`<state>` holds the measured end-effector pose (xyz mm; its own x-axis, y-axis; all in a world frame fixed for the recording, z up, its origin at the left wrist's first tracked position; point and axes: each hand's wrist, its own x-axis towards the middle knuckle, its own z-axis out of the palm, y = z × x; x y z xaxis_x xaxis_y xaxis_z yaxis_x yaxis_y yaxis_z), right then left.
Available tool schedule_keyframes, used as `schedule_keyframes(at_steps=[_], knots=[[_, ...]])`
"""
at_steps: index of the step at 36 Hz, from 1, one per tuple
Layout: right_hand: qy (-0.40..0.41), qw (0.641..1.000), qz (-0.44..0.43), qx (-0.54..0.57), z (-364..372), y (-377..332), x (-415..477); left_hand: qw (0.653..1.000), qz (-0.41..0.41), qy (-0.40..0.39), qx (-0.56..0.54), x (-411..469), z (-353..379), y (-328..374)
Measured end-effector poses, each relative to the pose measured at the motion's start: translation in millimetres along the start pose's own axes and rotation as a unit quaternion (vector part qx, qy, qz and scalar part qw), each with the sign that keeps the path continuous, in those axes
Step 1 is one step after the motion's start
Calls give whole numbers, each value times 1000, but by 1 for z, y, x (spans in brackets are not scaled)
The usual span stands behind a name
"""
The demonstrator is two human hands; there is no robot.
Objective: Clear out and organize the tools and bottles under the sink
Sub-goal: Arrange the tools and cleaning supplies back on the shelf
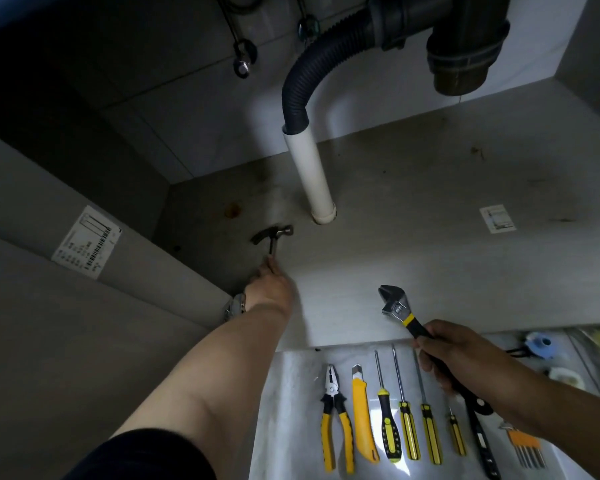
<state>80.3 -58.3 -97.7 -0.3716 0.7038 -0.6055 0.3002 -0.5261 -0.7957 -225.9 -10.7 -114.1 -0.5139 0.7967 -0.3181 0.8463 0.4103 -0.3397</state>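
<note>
Left arm (194,375) outstretched; hand (269,289) on hammer (273,237)

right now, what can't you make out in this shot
Head view:
- hammer handle: lower part inside the left hand
- metal object: mostly behind the left arm
- wall label: print too small
- black tool on the mat: top under the right hand, which holds the wrench
- blue item, right edge: blurred

Left arm: bare, stretched far forward; left hand (269,285) grips hammer (274,237) handle. Right hand (458,356): nearer, knuckles up, fingers wrapped round wrench (397,308) handle.
</note>
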Motion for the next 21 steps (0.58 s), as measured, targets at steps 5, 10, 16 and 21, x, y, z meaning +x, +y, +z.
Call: schedule_keyframes(at_steps=[5, 10, 16, 21], knots=[[3, 1000, 0, -9, 0, 2, -2, 1000, -12, -8, -12, -1, 0, -1], [-10, 1000, -3, -7, 2, 0, -3, 998, -40, 9, -43, -12, 6, 6], [-20, 998, -23, 50, 16, -20, -4, 902, 127, 164, -378, -70, 10, 29], [-26, 997, -60, 34, 39, -42, -5, 629, 114, -200, -742, -131, -15, 57]])
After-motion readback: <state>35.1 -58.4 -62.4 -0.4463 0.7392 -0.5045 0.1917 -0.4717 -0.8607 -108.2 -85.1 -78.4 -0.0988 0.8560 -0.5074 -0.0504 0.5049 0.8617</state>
